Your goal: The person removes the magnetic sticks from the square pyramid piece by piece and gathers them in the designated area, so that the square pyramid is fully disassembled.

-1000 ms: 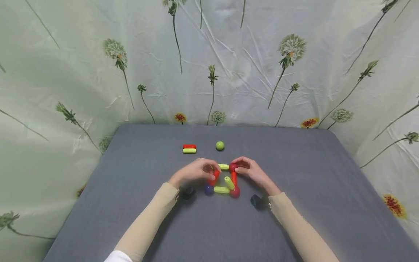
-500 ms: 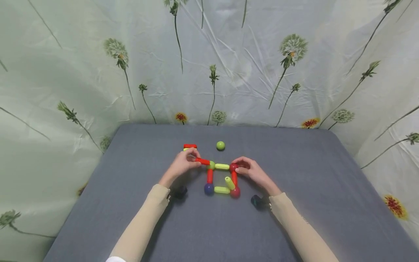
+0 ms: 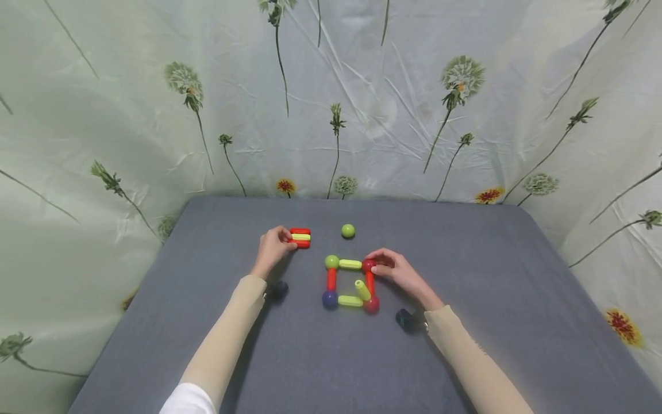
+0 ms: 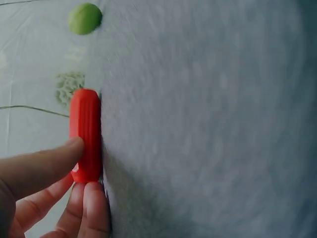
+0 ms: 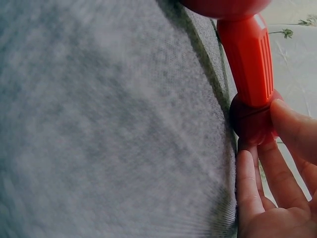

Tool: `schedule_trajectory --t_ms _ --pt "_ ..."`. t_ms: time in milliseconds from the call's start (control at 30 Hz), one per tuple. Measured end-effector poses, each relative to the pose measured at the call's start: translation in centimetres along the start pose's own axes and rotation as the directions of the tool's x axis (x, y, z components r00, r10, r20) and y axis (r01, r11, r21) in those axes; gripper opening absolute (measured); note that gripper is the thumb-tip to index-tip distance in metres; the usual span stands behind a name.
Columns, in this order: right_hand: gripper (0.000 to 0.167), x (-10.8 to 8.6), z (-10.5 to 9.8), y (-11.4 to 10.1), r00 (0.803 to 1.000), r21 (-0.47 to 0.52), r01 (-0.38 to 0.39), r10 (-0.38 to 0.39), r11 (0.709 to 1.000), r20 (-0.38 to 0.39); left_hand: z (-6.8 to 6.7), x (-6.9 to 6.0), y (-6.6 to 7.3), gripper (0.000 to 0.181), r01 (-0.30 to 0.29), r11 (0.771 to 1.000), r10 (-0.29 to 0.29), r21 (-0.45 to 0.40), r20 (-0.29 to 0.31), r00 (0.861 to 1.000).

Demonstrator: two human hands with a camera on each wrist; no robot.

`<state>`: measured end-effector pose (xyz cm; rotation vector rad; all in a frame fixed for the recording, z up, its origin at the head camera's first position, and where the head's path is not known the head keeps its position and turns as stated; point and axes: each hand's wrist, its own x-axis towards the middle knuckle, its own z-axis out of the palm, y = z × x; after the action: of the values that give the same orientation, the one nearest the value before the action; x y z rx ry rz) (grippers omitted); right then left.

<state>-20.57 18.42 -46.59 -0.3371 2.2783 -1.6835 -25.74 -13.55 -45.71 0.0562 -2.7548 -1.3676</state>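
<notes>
My left hand (image 3: 271,248) pinches the near red rod (image 3: 302,244) by its left end. That rod lies against a yellow rod (image 3: 301,237), with another red rod (image 3: 300,230) behind. In the left wrist view the thumb presses the grooved red rod (image 4: 86,134), fingertips at its end. My right hand (image 3: 400,273) pinches the far-right red ball (image 3: 368,265) of a square on the table. A green ball (image 3: 331,262), a blue ball (image 3: 330,299) and a near red ball (image 3: 371,304) form its other corners, joined by red and yellow rods. One yellow rod (image 3: 362,289) sticks up from the near red ball.
A loose green ball (image 3: 348,230) lies behind the square, to the right of the row of rods. The grey cloth-covered table (image 3: 331,356) ends at a flower-patterned curtain (image 3: 310,144). Dark cameras (image 3: 405,318) hang at both wrists.
The left hand has carried the red rod from the square's left side to the loose rods at the left, setting it alongside them. The right hand has stayed on the red ball.
</notes>
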Motion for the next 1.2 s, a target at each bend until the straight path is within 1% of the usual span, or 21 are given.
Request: schedule_trajectory --t_ms 133,233,300,333,367,400,433,500,533,600,633,667,700,733,767,800,833,967,1033,1100,1200 --pt "0.028 0.0 0.1 0.0 1.000 0.001 0.001 -0.001 1.000 -0.001 -0.1 0.1 0.1 0.019 -0.009 1.000 0.009 0.018 -0.010 1.000" --pt "0.029 -0.1 0.0 0.1 1.000 0.003 -0.003 0.003 1.000 0.003 -0.1 -0.4 0.5 0.020 -0.076 0.997 0.075 -0.026 -0.008 0.997" --pt "0.029 -0.2 -0.1 0.1 1.000 0.005 -0.003 0.003 1.000 0.000 0.2 -1.2 1.2 0.020 -0.137 0.984 0.143 -0.116 0.047 0.989" --pt "0.029 -0.2 -0.1 0.2 1.000 0.007 -0.004 0.004 1.000 -0.002 0.4 -1.7 1.7 0.021 -0.168 0.970 0.187 -0.175 0.096 0.978" --pt "0.029 -0.2 -0.2 0.2 1.000 0.009 -0.005 0.005 1.000 -0.005 0.7 -2.3 2.3 0.021 -0.188 0.954 0.228 -0.235 0.156 0.961" --pt "0.029 -0.2 -0.2 0.2 1.000 0.009 -0.001 0.001 1.000 -0.005 1.1 -2.9 3.0 0.022 -0.197 0.934 0.270 -0.299 0.225 0.936" --pt "0.029 -0.2 -0.2 0.2 1.000 0.009 0.002 -0.002 1.000 -0.006 1.6 -3.5 3.6 0.023 -0.195 0.918 0.303 -0.345 0.295 0.906" --pt "0.029 -0.2 -0.2 0.1 1.000 0.010 0.010 -0.010 1.000 -0.003 2.6 -4.7 4.9 0.025 -0.183 0.894 0.363 -0.409 0.422 0.831" --pt "0.029 -0.2 -0.2 0.1 1.000 0.008 0.016 -0.016 1.000 -0.001 3.0 -5.2 5.4 0.028 -0.182 0.890 0.385 -0.419 0.472 0.793" --pt "0.029 -0.1 -0.2 0.1 1.000 0.010 0.030 -0.030 0.999 0.004 4.0 -6.2 6.3 0.028 -0.177 0.885 0.411 -0.430 0.544 0.732" --pt "0.030 -0.1 -0.2 0.1 0.999 0.011 0.034 -0.034 0.999 0.005 4.3 -6.6 6.7 0.028 -0.187 0.885 0.422 -0.427 0.565 0.709" --pt "0.029 -0.1 -0.2 0.1 0.999 0.012 0.037 -0.037 0.999 0.005 4.7 -6.8 6.9 0.027 -0.197 0.882 0.435 -0.429 0.577 0.691" --pt "0.029 -0.1 -0.2 0.1 0.999 0.014 0.041 -0.041 0.999 0.005 5.1 -7.0 7.1 0.026 -0.210 0.880 0.445 -0.427 0.582 0.681" --pt "0.029 -0.1 -0.2 0.1 0.999 0.020 0.041 -0.041 0.999 0.006 5.3 -7.1 7.3 0.023 -0.218 0.879 0.449 -0.423 0.585 0.676" --pt "0.030 0.0 -0.2 0.1 0.999 0.023 0.043 -0.043 0.999 0.007 5.6 -7.2 7.4 0.020 -0.233 0.876 0.457 -0.422 0.578 0.676" --pt "0.030 0.0 -0.2 0.2 0.999 0.023 0.045 -0.045 0.999 0.008 5.7 -7.2 7.4 0.017 -0.261 0.872 0.470 -0.414 0.561 0.681" --pt "0.030 0.0 -0.2 0.1 0.999 0.023 0.043 -0.043 0.999 0.008 5.9 -7.1 7.3 0.015 -0.286 0.870 0.478 -0.401 0.544 0.690" --pt "0.029 -0.1 -0.1 0.1 0.999 0.019 0.036 -0.036 0.999 0.006 6.4 -6.8 6.9 0.013 -0.376 0.869 0.491 -0.321 0.464 0.738" --pt "0.029 -0.1 0.0 0.1 0.999 0.017 0.034 -0.034 0.999 0.007 6.6 -6.7 6.7 0.014 -0.399 0.873 0.487 -0.281 0.442 0.754" --pt "0.028 0.0 -0.1 0.2 0.999 0.021 0.036 -0.036 0.999 0.006 6.5 -6.6 6.7 0.013 -0.401 0.878 0.477 -0.260 0.418 0.773" --pt "0.028 -0.1 -0.1 0.2 0.999 0.021 0.036 -0.036 0.999 0.007 6.1 -6.5 6.6 0.012 -0.353 0.899 0.432 -0.259 0.393 0.811"
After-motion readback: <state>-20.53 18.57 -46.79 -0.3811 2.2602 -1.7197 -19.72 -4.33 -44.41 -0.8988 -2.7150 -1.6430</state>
